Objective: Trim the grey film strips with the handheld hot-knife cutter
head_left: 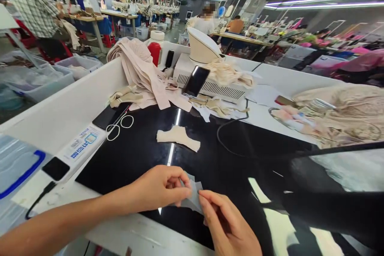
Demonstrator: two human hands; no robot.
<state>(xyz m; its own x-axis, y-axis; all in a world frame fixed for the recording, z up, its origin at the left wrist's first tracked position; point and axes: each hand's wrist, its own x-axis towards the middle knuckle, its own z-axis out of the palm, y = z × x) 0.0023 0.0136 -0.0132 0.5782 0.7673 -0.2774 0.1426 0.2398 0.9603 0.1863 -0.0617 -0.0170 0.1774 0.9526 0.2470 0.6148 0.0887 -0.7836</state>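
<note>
Between my two hands is a small, thin, greyish translucent sheet (194, 196) with pointed corners, held just over the glossy black board (132, 160). My left hand (168, 187) is closed, thumb and forefinger pinching the sheet's left side. My right hand (226, 222) pinches its right edge between thumb and fingertips. The lower part of the sheet is partly covered by my fingers. Farther up the board lies a cream fabric piece (178, 138) with a curved cut-out, apart from both hands.
Pale pink fabric strips (141, 68) heap at the back left. A phone (196, 81) leans against a white vented box (216, 82). A black cable (222, 140) crosses the board's right side. Beige fabric (354, 104) piles at right; a box (81, 142) lies left. People sit beyond.
</note>
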